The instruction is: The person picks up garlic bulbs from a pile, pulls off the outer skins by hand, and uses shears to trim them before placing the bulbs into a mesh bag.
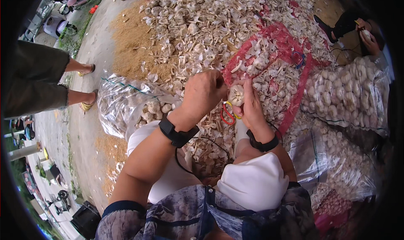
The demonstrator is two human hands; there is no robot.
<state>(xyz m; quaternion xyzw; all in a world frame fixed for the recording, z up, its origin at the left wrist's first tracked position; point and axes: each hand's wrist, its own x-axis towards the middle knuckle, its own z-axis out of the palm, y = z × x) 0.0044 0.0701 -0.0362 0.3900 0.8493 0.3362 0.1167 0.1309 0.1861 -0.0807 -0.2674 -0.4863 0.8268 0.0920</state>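
Between my two hands is a pale garlic bulb (236,95), its top turned up toward me. The fingers of my right hand (251,103) are closed around the bulb from the right. Just below it, against the fingers of that hand, are scissors with red and yellow handles (227,115); their blades are hidden. My left hand (204,90) is closed, its fingertips bent in at the bulb's left side. What those fingertips pinch, if anything, is out of sight behind the hand.
A heap of garlic skins and stalks (189,42) spreads ahead, with red mesh netting (290,42) across it. Clear bags of garlic stand left (130,99) and right (345,95). A person in sandals (38,80) stands at left; another person's hands (368,38) show far right.
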